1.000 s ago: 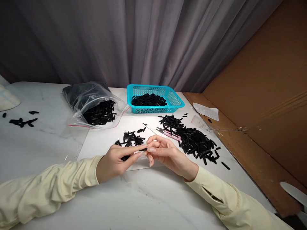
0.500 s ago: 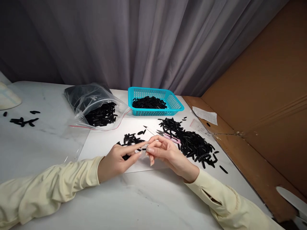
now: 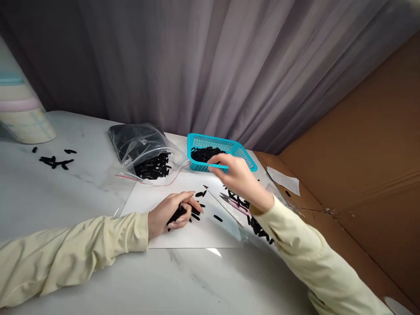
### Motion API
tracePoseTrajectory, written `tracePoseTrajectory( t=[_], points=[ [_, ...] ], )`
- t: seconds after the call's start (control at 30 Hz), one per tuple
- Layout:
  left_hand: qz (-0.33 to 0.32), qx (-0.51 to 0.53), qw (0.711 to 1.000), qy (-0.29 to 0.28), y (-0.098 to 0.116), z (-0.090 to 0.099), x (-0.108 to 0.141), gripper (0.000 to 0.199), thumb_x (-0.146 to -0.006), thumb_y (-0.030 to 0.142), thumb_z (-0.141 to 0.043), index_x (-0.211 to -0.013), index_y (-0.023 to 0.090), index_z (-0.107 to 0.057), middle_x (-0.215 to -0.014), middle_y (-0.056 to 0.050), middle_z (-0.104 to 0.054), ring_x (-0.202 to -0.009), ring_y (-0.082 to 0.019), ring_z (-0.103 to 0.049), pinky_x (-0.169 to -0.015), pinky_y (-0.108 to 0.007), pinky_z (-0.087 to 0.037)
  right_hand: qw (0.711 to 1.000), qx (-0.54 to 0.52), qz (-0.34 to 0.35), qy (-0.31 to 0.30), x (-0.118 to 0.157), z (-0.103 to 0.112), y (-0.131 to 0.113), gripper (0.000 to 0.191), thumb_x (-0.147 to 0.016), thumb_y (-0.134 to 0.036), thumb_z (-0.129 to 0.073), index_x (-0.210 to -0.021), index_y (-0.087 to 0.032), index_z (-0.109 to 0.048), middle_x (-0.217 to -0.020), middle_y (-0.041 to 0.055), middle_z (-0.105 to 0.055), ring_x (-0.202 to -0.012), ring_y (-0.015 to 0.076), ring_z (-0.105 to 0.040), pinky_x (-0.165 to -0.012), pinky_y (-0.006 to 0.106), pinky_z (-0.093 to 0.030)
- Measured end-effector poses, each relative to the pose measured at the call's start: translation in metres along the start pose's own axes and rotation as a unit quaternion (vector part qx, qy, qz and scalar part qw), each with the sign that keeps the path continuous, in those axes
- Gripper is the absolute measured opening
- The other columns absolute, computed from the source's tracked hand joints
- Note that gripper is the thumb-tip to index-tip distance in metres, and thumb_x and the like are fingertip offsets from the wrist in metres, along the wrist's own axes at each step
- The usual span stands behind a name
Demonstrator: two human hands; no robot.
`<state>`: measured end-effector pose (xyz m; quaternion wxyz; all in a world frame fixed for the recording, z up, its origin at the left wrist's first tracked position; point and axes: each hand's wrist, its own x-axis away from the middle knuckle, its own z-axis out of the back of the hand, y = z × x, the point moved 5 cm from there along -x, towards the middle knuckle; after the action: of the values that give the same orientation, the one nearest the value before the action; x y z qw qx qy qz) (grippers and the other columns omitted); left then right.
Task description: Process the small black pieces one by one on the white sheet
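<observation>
My left hand (image 3: pixel 175 212) rests low over the white sheet (image 3: pixel 141 210), its fingers curled around small, flat, black elongated pieces (image 3: pixel 177 214). More of these pieces lie beside its fingertips, and a single piece (image 3: pixel 218 218) sits apart to the right. My right hand (image 3: pixel 234 169) is raised in front of the turquoise basket (image 3: pixel 247 164), thumb and fingers apart, with nothing visible between them. Inside the basket lies a heap of black pieces (image 3: pixel 205 154). Pink-handled snips (image 3: pixel 238 205) and a thin white pen-like tool (image 3: pixel 221 202) lie below my right hand.
An opened zip bag (image 3: pixel 144 144) of black pieces stands behind my left hand. My right forearm partly covers another pile (image 3: pixel 260 229). Loose pieces (image 3: pixel 54 162) lie at far left near a pale container (image 3: pixel 26 118). A paper slip (image 3: pixel 284 179) is by the cardboard wall (image 3: pixel 354 144).
My hands have parted: the right has risen to the basket, while the left has dropped onto the black pieces. The view has shifted, bringing more of the pale container into sight.
</observation>
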<state>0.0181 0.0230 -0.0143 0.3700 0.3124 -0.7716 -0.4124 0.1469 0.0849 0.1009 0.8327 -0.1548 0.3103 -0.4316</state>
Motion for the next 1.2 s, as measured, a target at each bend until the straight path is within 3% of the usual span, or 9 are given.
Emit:
tracePoseTrajectory(
  t=[0.07, 0.17, 0.3, 0.47, 0.6, 0.67, 0.83, 1.03, 1.2],
  points=[
    [0.01, 0.013, 1.0, 0.008, 0.0, -0.001, 0.0, 0.041, -0.088, 0.041, -0.037, -0.065, 0.013, -0.056, -0.034, 0.007, -0.031, -0.027, -0.005, -0.019, -0.031, -0.018, -0.01, 0.992, -0.016, 0.093, -0.088, 0.025, -0.018, -0.031, 0.008, -0.082, -0.012, -0.055, -0.081, -0.018, -0.06, -0.085, 0.0074, -0.066, -0.083, 0.0216, -0.058, -0.075, 0.034, -0.043],
    [-0.007, 0.019, 1.0, 0.023, 0.003, -0.003, 0.001, 0.036, -0.087, 0.039, -0.04, -0.058, 0.016, -0.044, -0.038, 0.007, -0.033, -0.03, -0.005, -0.022, -0.031, -0.016, -0.013, 0.98, -0.044, 0.133, -0.143, 0.054, -0.039, -0.052, 0.014, -0.085, -0.009, -0.049, -0.082, -0.018, -0.058, -0.085, 0.0087, -0.063, -0.082, 0.0207, -0.055, -0.072, 0.033, -0.044],
    [-0.016, 0.011, 1.0, 0.016, 0.004, -0.006, 0.0, 0.032, -0.086, 0.037, -0.039, -0.06, 0.017, -0.039, -0.043, 0.007, -0.036, -0.032, -0.004, -0.024, -0.03, -0.014, -0.015, 0.978, -0.082, 0.104, -0.159, 0.065, -0.06, -0.045, 0.015, -0.085, -0.006, -0.046, -0.082, -0.018, -0.053, -0.087, 0.0081, -0.058, -0.081, 0.0187, -0.052, -0.071, 0.031, -0.044],
    [0.001, 0.005, 1.0, -0.003, 0.002, -0.006, -0.001, 0.03, -0.083, 0.034, -0.041, -0.058, 0.017, -0.037, -0.044, 0.007, -0.036, -0.032, -0.004, -0.026, -0.029, -0.014, -0.016, 0.979, -0.13, 0.091, -0.129, 0.065, -0.063, -0.038, 0.014, -0.086, -0.008, -0.047, -0.078, -0.019, -0.05, -0.078, 0.0037, -0.055, -0.075, 0.0161, -0.05, -0.067, 0.028, -0.041],
    [0.006, -0.003, 1.0, -0.016, 0.004, -0.009, 0.0, 0.027, -0.081, 0.034, -0.046, -0.062, 0.016, -0.044, -0.044, 0.007, -0.036, -0.032, -0.004, -0.026, -0.029, -0.014, -0.016, 0.975, -0.186, -0.01, -0.123, 0.068, -0.057, -0.032, 0.011, -0.087, -0.017, -0.049, -0.077, -0.018, -0.054, -0.075, 0.0026, -0.059, -0.069, 0.0145, -0.052, -0.064, 0.027, -0.04],
    [0.005, -0.013, 1.0, -0.019, 0.005, -0.01, 0.001, 0.026, -0.081, 0.035, -0.047, -0.066, 0.014, -0.05, -0.043, 0.007, -0.038, -0.031, -0.004, -0.026, -0.028, -0.014, -0.016, 0.956, -0.248, -0.087, -0.128, 0.073, -0.053, -0.026, 0.012, -0.087, -0.024, -0.052, -0.077, -0.018, -0.055, -0.072, 0.0024, -0.062, -0.067, 0.0143, -0.055, -0.064, 0.027, -0.041],
    [-0.02, -0.074, 0.997, -0.003, 0.004, -0.009, 0.004, 0.03, -0.083, 0.037, -0.047, -0.091, 0.012, -0.06, -0.037, 0.009, -0.037, -0.029, -0.005, -0.024, -0.028, -0.014, -0.015, 0.864, -0.411, -0.259, -0.134, 0.099, -0.05, -0.005, 0.023, -0.082, -0.037, -0.061, -0.076, -0.016, -0.055, -0.064, 0.0027, -0.066, -0.055, 0.0108, -0.055, -0.057, 0.025, -0.042],
    [-0.065, -0.188, 0.98, -0.018, -0.005, -0.008, 0.006, 0.044, -0.081, 0.041, -0.051, -0.108, 0.007, -0.062, -0.036, 0.01, -0.036, -0.032, -0.005, -0.026, -0.032, -0.016, -0.019, 0.79, -0.511, -0.325, -0.092, 0.12, -0.053, 0.015, 0.025, -0.076, -0.036, -0.069, -0.074, -0.014, -0.057, -0.08, 0.0093, -0.072, -0.066, 0.0145, -0.066, -0.055, 0.023, -0.046],
    [-0.128, -0.3, 0.945, -0.015, -0.003, -0.011, 0.014, 0.049, -0.085, 0.036, -0.045, -0.117, 0.003, -0.06, -0.039, 0.009, -0.035, -0.037, -0.006, -0.027, -0.04, -0.019, -0.025, 0.759, -0.544, -0.343, -0.102, 0.121, -0.059, 0.019, 0.021, -0.074, -0.032, -0.07, -0.077, -0.013, -0.06, -0.088, 0.0118, -0.073, -0.073, 0.0177, -0.07, -0.057, 0.023, -0.05]
  ],
)
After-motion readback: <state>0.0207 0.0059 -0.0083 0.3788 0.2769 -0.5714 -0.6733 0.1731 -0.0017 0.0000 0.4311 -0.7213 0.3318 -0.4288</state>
